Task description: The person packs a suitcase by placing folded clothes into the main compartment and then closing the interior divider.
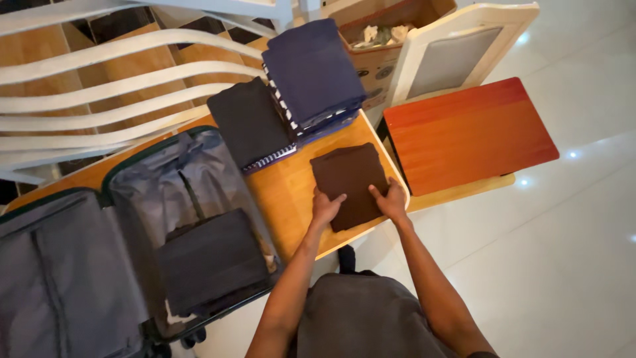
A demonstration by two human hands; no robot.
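A folded dark brown garment [348, 174] lies flat near the right corner of a wooden table [288, 192]. My left hand [324, 207] rests on its near left edge and my right hand [392, 201] presses its near right edge. Both hands lie flat on the cloth with the fingers spread. An open grey-lined suitcase [142, 192] sits on the table to the left, with a folded dark garment [211, 262] in its near half. Behind the brown garment stand a stack of folded navy clothes [313, 69] and a folded charcoal garment [248, 122].
White slatted chair backs [99, 86] rise at the far left. A cardboard box [381, 40] with crumpled items stands behind the table beside a white-framed panel [457, 56]. An orange-red wooden board [467, 132] sits to the right over a glossy white tiled floor [563, 252].
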